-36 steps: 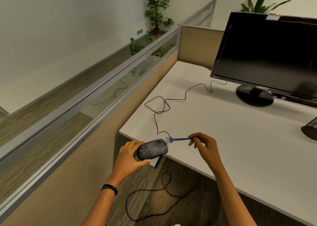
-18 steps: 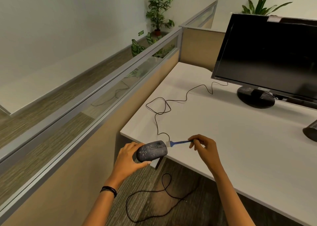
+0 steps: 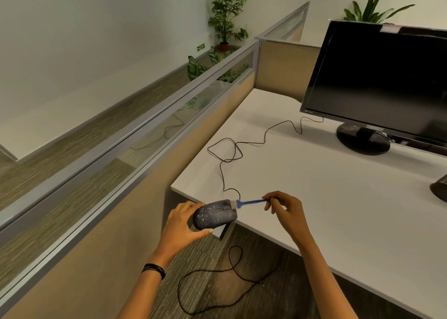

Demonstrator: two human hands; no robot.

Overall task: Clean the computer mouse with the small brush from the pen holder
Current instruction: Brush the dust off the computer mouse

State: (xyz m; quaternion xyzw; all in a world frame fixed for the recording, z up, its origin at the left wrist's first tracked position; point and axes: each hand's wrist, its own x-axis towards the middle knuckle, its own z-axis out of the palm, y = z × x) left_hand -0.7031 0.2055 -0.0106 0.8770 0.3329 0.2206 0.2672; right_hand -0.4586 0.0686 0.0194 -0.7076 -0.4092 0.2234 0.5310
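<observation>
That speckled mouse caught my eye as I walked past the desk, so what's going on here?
A person is cleaning a dark, white-speckled computer mouse. Their left hand holds it in the air off the near corner of the white desk, while the right hand pinches a small blue-handled brush with its bristles against the mouse's front end. The mouse is covered in pale flecks. Its thin black cable trails across the desk towards the black monitor.
</observation>
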